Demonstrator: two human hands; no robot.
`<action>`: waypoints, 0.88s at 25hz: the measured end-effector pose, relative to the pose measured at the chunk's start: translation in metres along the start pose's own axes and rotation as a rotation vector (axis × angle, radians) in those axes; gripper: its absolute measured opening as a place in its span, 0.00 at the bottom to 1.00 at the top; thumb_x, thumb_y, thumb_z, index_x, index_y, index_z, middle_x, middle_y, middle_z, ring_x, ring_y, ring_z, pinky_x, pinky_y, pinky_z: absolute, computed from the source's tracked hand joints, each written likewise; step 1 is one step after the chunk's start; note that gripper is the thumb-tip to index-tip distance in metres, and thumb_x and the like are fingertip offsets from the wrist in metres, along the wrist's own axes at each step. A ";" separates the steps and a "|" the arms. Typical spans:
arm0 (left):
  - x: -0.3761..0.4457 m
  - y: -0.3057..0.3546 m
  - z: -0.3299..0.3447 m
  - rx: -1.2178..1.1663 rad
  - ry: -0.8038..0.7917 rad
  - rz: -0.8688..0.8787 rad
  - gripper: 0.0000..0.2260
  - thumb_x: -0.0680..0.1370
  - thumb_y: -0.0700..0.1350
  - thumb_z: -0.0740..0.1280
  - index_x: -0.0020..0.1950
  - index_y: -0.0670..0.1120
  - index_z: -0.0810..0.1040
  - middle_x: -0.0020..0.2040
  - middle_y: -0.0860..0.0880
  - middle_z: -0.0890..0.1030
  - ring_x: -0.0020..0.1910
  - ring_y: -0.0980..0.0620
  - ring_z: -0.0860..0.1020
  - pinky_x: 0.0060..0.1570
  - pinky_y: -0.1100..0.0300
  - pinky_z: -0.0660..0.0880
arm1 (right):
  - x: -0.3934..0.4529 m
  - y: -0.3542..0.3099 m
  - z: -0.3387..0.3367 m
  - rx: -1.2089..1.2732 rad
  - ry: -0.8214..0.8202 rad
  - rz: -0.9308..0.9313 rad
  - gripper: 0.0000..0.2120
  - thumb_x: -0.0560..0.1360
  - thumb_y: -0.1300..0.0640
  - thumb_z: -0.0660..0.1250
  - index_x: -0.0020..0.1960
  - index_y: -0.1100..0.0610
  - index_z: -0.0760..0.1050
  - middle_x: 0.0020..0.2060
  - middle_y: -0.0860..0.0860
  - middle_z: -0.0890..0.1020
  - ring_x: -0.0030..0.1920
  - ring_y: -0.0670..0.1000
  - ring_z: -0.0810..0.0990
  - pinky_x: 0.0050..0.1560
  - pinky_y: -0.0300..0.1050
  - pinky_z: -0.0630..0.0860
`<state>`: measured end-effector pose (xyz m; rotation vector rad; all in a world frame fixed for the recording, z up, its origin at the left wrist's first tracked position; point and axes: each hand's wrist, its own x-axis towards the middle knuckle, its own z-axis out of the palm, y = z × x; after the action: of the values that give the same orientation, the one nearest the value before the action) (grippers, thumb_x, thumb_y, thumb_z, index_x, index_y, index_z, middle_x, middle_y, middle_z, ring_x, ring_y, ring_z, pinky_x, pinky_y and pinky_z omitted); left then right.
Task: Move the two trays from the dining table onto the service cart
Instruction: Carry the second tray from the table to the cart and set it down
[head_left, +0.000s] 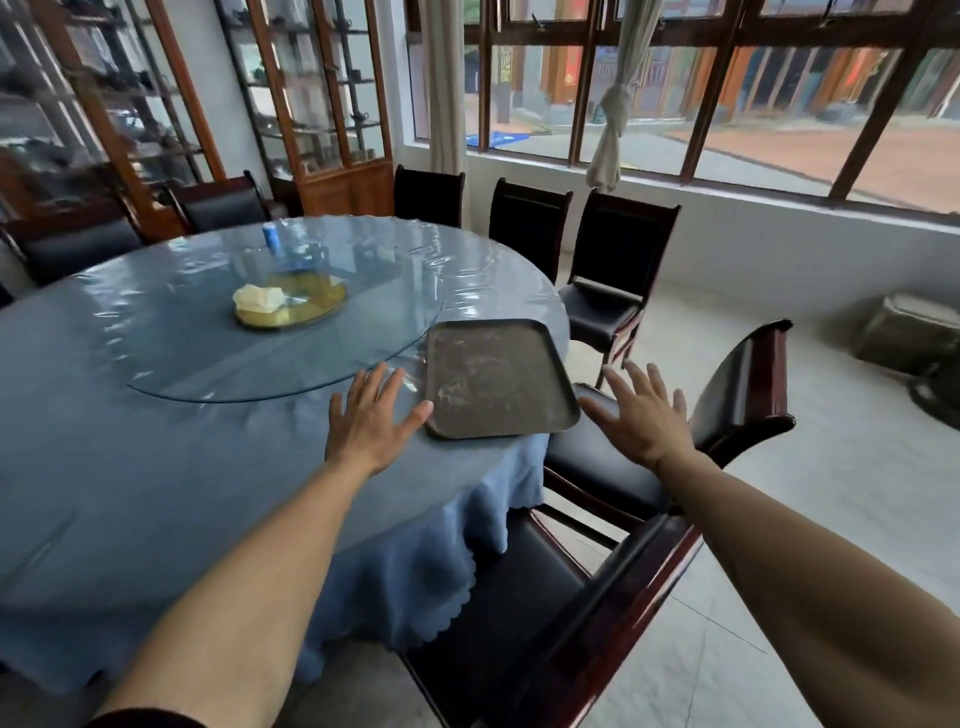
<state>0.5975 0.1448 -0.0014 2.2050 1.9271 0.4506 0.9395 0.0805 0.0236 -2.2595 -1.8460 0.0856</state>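
Tray (498, 376) sits between the two hands at the table's (156, 441) near edge, its close corner poking past the blue cloth. Left hand (371, 415) is spread wide and empty, thumb just at the tray's left rim. Across on the other side, right hand (641, 415) hovers open above the chair (597, 467), near the right rim. Looks flat, rigid, light, with a scuffed slick face, so I'd grip both long rims together. Only one tray shows; no cart visible.
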 end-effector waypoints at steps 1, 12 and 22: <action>0.015 0.003 0.005 0.006 -0.007 -0.016 0.34 0.79 0.68 0.53 0.81 0.54 0.54 0.83 0.51 0.49 0.81 0.49 0.46 0.77 0.43 0.43 | 0.021 0.003 0.004 0.011 -0.009 -0.010 0.36 0.76 0.29 0.48 0.79 0.46 0.53 0.80 0.51 0.51 0.79 0.54 0.42 0.75 0.66 0.45; 0.180 0.019 0.079 0.072 -0.102 -0.151 0.38 0.76 0.72 0.49 0.82 0.54 0.54 0.83 0.52 0.49 0.81 0.50 0.45 0.77 0.43 0.44 | 0.227 0.046 0.066 0.026 -0.128 -0.054 0.37 0.76 0.29 0.48 0.79 0.48 0.54 0.80 0.52 0.54 0.79 0.56 0.47 0.74 0.65 0.51; 0.287 -0.020 0.181 0.138 -0.230 -0.257 0.36 0.79 0.69 0.52 0.82 0.52 0.54 0.83 0.51 0.51 0.81 0.49 0.52 0.75 0.45 0.53 | 0.360 0.068 0.192 -0.039 -0.273 -0.067 0.37 0.74 0.28 0.47 0.74 0.50 0.60 0.72 0.57 0.68 0.71 0.61 0.65 0.65 0.62 0.68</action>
<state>0.6738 0.4428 -0.1463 1.9445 2.1248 0.0240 1.0442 0.4443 -0.1430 -2.3056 -2.0709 0.3667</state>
